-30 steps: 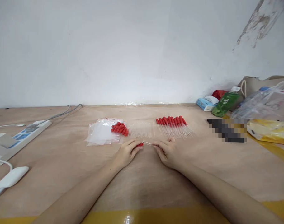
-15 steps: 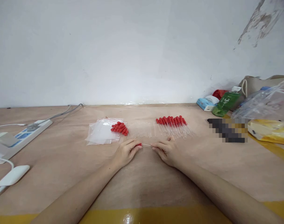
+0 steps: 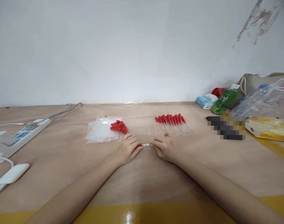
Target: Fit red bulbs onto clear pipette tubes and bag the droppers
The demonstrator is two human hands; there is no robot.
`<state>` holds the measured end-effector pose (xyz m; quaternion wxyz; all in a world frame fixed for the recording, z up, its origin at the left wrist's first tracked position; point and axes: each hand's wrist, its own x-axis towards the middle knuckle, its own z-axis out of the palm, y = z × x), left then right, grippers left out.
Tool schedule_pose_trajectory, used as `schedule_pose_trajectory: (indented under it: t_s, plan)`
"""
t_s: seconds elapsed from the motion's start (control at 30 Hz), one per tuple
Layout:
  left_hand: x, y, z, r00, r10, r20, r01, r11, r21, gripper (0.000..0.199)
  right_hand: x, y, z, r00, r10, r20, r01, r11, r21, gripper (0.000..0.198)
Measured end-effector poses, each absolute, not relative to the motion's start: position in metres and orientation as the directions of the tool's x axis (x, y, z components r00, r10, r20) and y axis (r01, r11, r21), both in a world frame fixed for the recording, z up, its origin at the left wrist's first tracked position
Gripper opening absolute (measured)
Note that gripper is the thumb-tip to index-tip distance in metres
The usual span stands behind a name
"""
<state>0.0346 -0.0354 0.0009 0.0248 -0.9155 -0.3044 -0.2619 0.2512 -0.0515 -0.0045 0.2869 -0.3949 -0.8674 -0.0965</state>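
My left hand (image 3: 128,149) pinches a red rubber bulb (image 3: 139,145). A clear glass dropper tube (image 3: 146,145) runs from the bulb across to my right hand (image 3: 165,148), whose fingers are closed on its other end. How deep the tube sits in the bulb is hidden by the fingers. Behind my left hand lies a pile of loose red bulbs (image 3: 119,127), partly on clear plastic zip bags (image 3: 100,130). Bare glass tubes (image 3: 139,127) lie side by side beyond the gap between my hands. Past my right hand, droppers with red bulbs fitted (image 3: 171,120) rest in a row.
To the left are a white power strip (image 3: 36,127) with cables and a white plug-like device (image 3: 14,174). At the right stand a tissue pack (image 3: 205,102), a green bottle (image 3: 226,100), plastic bags (image 3: 258,101) and a yellow packet (image 3: 268,128). A wall rises behind the table.
Both hands stay at nearly the same place with the bulb and tube between them; the fingers have shifted slightly. The whole view has moved a little.
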Motion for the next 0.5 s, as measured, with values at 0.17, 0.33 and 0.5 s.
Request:
schedule_pose_trajectory:
  t_s: [0.17,0.33,0.5]
  plan:
    - [0.035,-0.038,0.002,0.715,0.477,0.512,0.53,-0.847,0.049,0.016,0.243,-0.056,-0.004,-0.506,0.626,0.593,0.732,0.676,-0.088,0.026]
    - [0.036,-0.039,0.002,0.728,0.476,0.494,0.532,-0.846,0.031,0.017,0.24,-0.056,-0.005,-0.511,0.642,0.572,0.731,0.674,-0.104,0.025]
    - [0.032,-0.033,0.001,0.669,0.527,0.524,0.572,-0.815,0.089,0.015,0.24,-0.057,0.0,-0.534,0.644,0.549,0.749,0.661,-0.047,0.026]
